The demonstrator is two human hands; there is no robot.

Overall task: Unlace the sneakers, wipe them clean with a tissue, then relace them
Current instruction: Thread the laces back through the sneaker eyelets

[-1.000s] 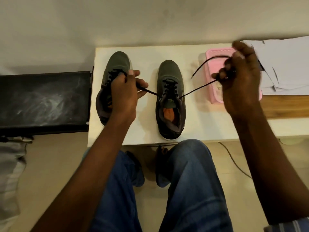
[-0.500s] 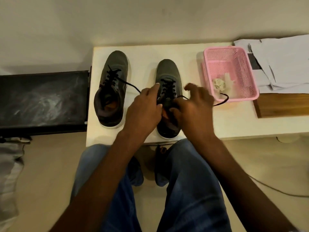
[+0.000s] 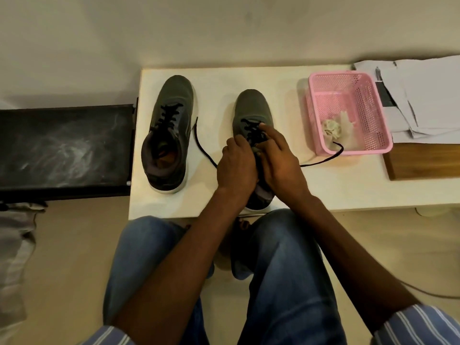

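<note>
— Where are the hands?

— Both on the right sneaker (image 3: 251,108), at its lacing. The left hand (image 3: 236,168) sits over the tongue area with fingers curled down onto the shoe; it seems to be pinching the black lace (image 3: 321,160), though the grip itself is hidden. The right hand (image 3: 280,160) touches it, side by side, forefinger stretched forward onto the crossed laces, the other fingers bent round something I cannot make out.

— And the loose ends?

— One end trails out left of the left hand across the white worktop (image 3: 214,78), toward the left sneaker (image 3: 171,130), which stands apart, laced. The other end runs out right of the right hand, its tip lying over the near rim of a pink basket (image 3: 348,78).

— Anything in the basket?

— A crumpled tissue (image 3: 331,128). Beyond it, further right, a stack of papers (image 3: 428,95).
</note>
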